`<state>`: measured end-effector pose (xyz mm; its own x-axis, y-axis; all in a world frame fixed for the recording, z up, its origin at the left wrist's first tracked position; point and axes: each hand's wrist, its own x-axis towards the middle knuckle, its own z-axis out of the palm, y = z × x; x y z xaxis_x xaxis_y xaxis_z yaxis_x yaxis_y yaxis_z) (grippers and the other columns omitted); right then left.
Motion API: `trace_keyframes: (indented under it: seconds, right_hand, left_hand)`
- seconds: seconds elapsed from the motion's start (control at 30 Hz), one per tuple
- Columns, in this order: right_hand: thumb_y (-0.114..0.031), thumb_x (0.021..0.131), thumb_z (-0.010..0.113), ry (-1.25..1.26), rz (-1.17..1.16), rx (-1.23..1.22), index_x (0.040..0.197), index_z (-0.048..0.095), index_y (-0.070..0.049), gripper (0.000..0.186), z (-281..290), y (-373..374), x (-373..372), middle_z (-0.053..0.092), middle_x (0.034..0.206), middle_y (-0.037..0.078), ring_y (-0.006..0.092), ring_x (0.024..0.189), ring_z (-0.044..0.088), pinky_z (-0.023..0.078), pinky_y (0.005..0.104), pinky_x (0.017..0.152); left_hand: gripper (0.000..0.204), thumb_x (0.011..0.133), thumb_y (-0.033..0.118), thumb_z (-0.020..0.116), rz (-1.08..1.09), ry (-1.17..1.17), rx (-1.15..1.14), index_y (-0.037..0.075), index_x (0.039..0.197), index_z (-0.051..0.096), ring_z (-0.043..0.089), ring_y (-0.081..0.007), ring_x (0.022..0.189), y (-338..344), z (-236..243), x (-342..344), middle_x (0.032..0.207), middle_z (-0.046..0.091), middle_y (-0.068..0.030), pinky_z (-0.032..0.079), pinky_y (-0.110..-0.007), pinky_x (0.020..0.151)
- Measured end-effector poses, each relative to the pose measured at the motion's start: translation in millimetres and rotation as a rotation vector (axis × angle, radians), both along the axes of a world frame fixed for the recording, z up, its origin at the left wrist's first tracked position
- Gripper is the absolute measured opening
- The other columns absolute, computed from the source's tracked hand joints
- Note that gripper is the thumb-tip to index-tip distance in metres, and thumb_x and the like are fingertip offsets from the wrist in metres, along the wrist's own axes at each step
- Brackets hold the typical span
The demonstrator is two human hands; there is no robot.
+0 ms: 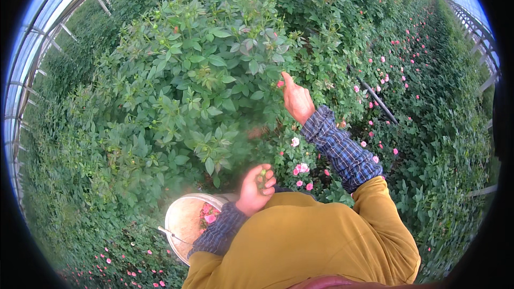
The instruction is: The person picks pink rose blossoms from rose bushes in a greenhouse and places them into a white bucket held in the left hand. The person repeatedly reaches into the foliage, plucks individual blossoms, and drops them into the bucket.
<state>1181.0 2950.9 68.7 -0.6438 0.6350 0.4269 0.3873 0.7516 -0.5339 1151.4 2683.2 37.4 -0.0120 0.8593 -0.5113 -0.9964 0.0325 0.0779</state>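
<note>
Bucket (184, 219), pale, sits near left, close against the body and below the left forearm, likely so its mouth lies within easy reach; pink blooms (210, 218) rest inside. What supports it is hidden. Left hand (249, 192) is close to the waist, fingers curled in around green buds (262, 177), seemingly cupping them so none drop. Right hand (297, 100) reaches farther out, to the bush (179, 56), one finger stretched just beside a small pink flower (280, 84), others folded; whether it pinches, cannot tell. Plaid sleeves (338, 147) cover both forearms, probably against scratches.
</note>
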Motion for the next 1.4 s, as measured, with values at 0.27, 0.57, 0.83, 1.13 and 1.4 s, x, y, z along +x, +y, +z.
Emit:
trace_keyframes:
  seconds: [0.27, 0.57, 0.83, 1.13, 1.4]
  right_hand:
    - [-0.022, 0.086, 0.057, -0.115, 0.061, -0.131, 0.107, 0.049, -0.009, 0.025, -2.6, 36.9, -36.1, 0.060, 0.067, 0.022, 0.0424, 0.067, 0.059, 0.046, 0.0496, 0.059]
    - [-0.020, 0.086, 0.055, -0.102, 0.123, -0.344, 0.115, 0.052, -0.009, 0.032, 2.9, 22.1, -35.2, 0.059, 0.064, 0.021, 0.0383, 0.059, 0.060, 0.047, 0.0441, 0.056]
    - [-0.034, 0.091, 0.056, -0.054, 0.362, -0.848, 0.113, 0.056, -0.005, 0.036, 5.6, 17.7, -51.3, 0.060, 0.062, 0.006, 0.0105, 0.039, 0.049, 0.039, 0.0246, 0.036]
    - [-0.030, 0.088, 0.057, -0.166, 0.355, -0.759, 0.097, 0.056, 0.002, 0.033, 2.5, -3.2, -51.3, 0.061, 0.061, 0.008, 0.0132, 0.043, 0.055, 0.041, 0.0285, 0.039]
    - [-0.034, 0.089, 0.055, -0.154, 0.159, -0.876, 0.082, 0.059, 0.001, 0.036, 11.2, -6.7, -22.8, 0.058, 0.056, 0.007, 0.0113, 0.043, 0.053, 0.041, 0.0266, 0.041]
  left_hand:
    - [0.016, 0.089, 0.022, 0.052, 0.076, -0.012, 0.038, 0.008, 0.098, 0.053, 0.043, -0.0135, 0.062, 27.5, 8.1, -38.2, 0.075, 0.047, -0.0022, 0.034, -0.024, 0.047]
    - [0.015, 0.088, 0.022, 0.052, 0.094, -0.056, 0.078, 0.010, 0.096, 0.054, 0.042, -0.0134, 0.061, 48.2, 10.2, -40.4, 0.075, 0.048, -0.0017, 0.034, -0.023, 0.045]
    - [0.016, 0.089, 0.021, 0.051, 0.166, -0.105, 0.143, 0.008, 0.097, 0.053, 0.043, -0.0142, 0.062, 57.2, 5.2, -47.4, 0.077, 0.047, -0.0030, 0.034, -0.024, 0.048]
    - [0.013, 0.088, 0.021, 0.054, 0.269, -0.092, 0.103, 0.012, 0.096, 0.053, 0.043, -0.0145, 0.062, 44.4, 4.2, -62.4, 0.076, 0.047, -0.0004, 0.033, -0.024, 0.046]
    - [0.014, 0.087, 0.023, 0.055, 0.300, -0.104, 0.147, 0.012, 0.096, 0.053, 0.043, -0.0159, 0.064, 39.2, -6.1, -68.4, 0.077, 0.047, -0.0009, 0.034, -0.025, 0.047]
